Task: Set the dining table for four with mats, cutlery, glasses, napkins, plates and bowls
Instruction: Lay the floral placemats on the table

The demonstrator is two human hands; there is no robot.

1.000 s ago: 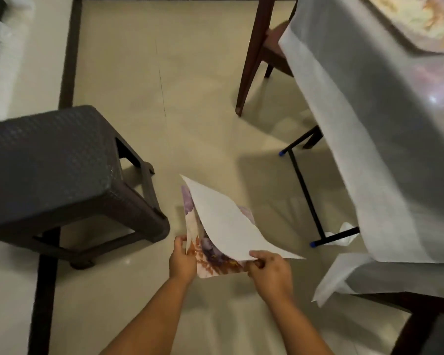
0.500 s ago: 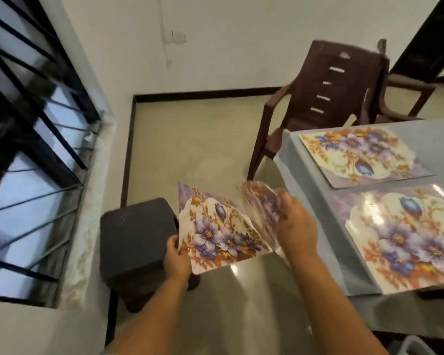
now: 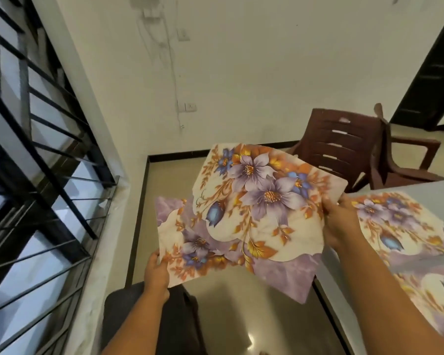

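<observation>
I hold two floral place mats in the air beside the table. My right hand grips the right edge of the upper mat, which is spread face up. My left hand pinches the lower left corner of the second mat, which lies partly under the first. On the grey-covered table at the right lie two more floral mats, one further away and one closer to me, each only partly in view.
A dark stool stands on the floor below my left arm. A brown plastic chair stands at the table's far end, with a second one behind it. A barred window fills the left; a dark doorway is at the far right.
My view has swung up from the floor to the wall and table. The mats have risen and spread apart, and my right hand has carried one mat up and to the right.
</observation>
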